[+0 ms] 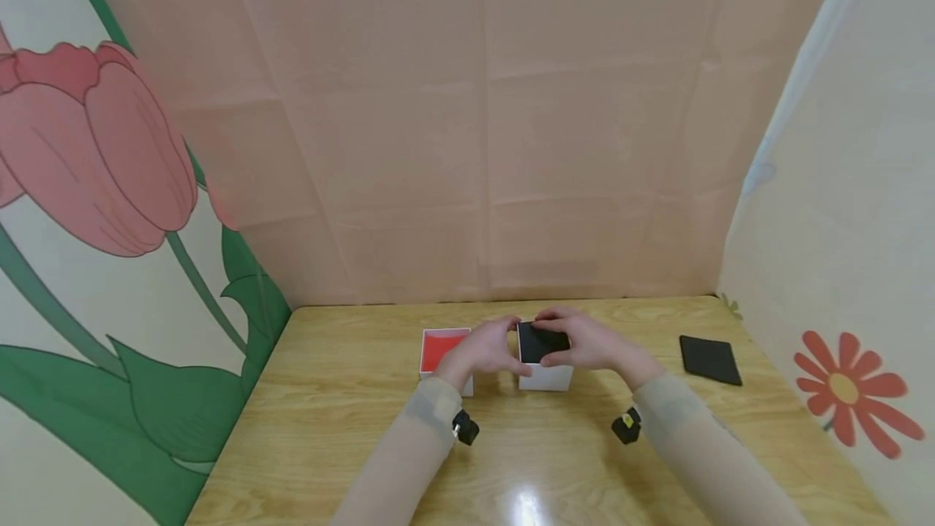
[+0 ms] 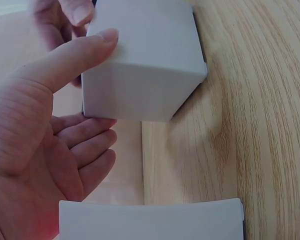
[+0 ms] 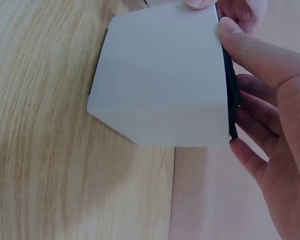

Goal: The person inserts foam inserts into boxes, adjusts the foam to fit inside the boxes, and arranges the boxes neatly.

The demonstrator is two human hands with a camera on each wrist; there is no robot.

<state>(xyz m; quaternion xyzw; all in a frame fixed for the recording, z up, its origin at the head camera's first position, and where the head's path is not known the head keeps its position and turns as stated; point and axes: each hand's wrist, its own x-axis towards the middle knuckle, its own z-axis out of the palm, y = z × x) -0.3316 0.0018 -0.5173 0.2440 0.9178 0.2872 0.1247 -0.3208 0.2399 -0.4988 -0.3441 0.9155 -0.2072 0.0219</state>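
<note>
A white box (image 1: 546, 381) stands on the table in front of me, a thin black square piece (image 1: 536, 342) across its top. At its left side is my left hand (image 1: 488, 347): the thumb lies on the front face near the upper edge, and the forefinger reaches the back corner. The other fingers (image 2: 92, 145) stretch out beside the box. From the right, my right hand (image 1: 590, 342) pinches the black piece, thumb at the front edge and fingers over the back. In the right wrist view the black piece (image 3: 232, 92) shows as a dark strip along the box's rim.
Just left, partly behind my left hand, stands a second white box (image 1: 468, 387) with a red inside (image 1: 441, 347). A flat black square (image 1: 711, 360) lies at the table's right. Behind the wooden table (image 1: 351, 396) hangs a pinkish sheet (image 1: 380, 144); flower-printed sheets flank it.
</note>
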